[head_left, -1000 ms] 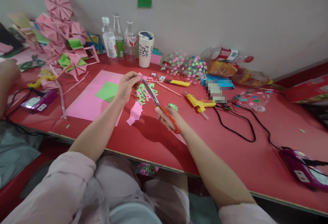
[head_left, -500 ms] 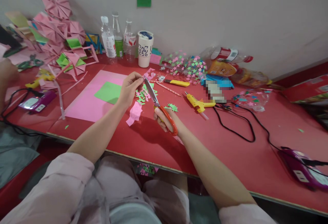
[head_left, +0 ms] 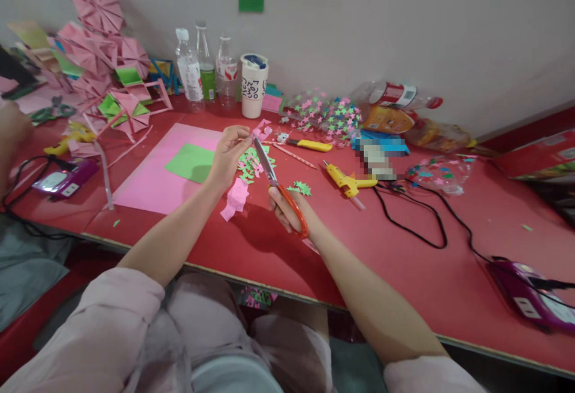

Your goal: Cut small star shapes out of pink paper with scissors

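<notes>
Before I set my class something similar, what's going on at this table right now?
Someone's bare hands are busy with paper at the red table. The right hand holds scissors, their tips close to the left hand, which seems to pinch a piece of pink paper. Green and pink scraps lie below, with small green shapes piled to the right. A yellow glue gun lies farther right.

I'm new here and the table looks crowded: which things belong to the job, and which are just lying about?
Seemingly in the job:
red-handled scissors in the right hand
pink paper piece, apparently pinched by the left hand
paper cuttings
green cutouts

Likely lying about:
yellow glue gun
yellow cutter
white cup
</notes>
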`<state>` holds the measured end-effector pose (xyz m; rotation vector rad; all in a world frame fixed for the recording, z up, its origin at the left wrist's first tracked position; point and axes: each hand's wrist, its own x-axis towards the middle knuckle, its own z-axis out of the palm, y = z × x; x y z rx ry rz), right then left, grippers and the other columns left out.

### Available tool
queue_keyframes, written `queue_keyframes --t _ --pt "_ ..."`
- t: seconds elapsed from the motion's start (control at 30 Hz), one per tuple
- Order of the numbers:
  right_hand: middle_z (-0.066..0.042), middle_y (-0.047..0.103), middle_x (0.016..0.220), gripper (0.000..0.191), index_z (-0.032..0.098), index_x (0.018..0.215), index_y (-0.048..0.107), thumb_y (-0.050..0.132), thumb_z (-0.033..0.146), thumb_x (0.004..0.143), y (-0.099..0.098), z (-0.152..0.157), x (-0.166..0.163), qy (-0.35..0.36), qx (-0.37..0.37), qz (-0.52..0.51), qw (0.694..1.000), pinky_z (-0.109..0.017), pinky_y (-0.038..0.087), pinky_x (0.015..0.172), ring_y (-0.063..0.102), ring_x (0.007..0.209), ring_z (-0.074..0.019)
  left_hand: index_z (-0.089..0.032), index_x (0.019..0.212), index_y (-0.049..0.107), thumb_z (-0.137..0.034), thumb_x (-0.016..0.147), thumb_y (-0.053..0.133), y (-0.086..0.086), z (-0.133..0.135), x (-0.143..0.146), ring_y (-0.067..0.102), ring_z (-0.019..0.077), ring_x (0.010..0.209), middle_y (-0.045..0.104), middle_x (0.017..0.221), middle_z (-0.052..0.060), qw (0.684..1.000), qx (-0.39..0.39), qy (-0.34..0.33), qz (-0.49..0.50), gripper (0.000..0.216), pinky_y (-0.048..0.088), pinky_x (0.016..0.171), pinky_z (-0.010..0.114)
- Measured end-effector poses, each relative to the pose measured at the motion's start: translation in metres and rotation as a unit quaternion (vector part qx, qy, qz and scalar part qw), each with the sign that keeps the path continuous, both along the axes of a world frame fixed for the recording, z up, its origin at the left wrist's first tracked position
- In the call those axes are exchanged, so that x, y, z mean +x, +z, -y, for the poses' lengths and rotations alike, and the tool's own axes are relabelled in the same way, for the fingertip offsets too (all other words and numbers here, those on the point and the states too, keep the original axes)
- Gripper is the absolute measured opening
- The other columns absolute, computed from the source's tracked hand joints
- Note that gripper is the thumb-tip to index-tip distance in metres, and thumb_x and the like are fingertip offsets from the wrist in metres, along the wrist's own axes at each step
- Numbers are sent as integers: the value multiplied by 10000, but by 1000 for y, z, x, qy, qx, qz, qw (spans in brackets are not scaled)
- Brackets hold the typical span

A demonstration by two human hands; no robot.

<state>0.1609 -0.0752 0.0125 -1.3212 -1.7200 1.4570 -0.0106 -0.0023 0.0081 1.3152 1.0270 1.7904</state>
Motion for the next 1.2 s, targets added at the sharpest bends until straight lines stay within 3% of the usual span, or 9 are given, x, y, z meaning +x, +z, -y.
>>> queue_keyframes --t 0.1,0.23,0.33,0.53,1.2 --pt "89 351 316 488 204 620 426 478 649 813 0 1 -2 -11 -4 1 1000 -191 293 306 333 245 -65 -192 704 559 -185 771 588 -3 -2 2 562 106 955 605 999 11 999 -3 -39 31 74 426 874 249" --pt "87 341 311 485 207 615 417 477 643 820 1 3 -4 -20 -12 8 1000 -196 295 302 333 244 -69 -200 723 564 -215 803 568 -10 -5 3 530 76 734 575 774 -19 995 -9 -79 56 82 421 751 223" --pt "85 343 316 476 206 617 417 457 624 840 0 4 -5 -22 -6 6 1000 -193 298 306 330 250 -66 -199 700 553 -210 805 565 -12 -5 3 476 71 643 498 662 -31 995 -21 -76 57 106 398 671 212" --pt "91 354 351 466 196 657 451 468 631 825 -3 5 -5 -29 -3 -7 1000 -190 311 310 342 265 -65 -194 680 535 -180 791 569 -7 -1 4 439 67 610 474 644 -32 993 -36 -91 61 117 374 614 202" --pt "74 346 348 473 215 596 396 552 625 774 0 1 -6 -65 -13 12 998 -216 291 283 324 267 -76 -179 643 533 -139 755 573 -8 -2 5 433 53 584 476 615 -39 992 -58 -80 81 125 362 587 189"
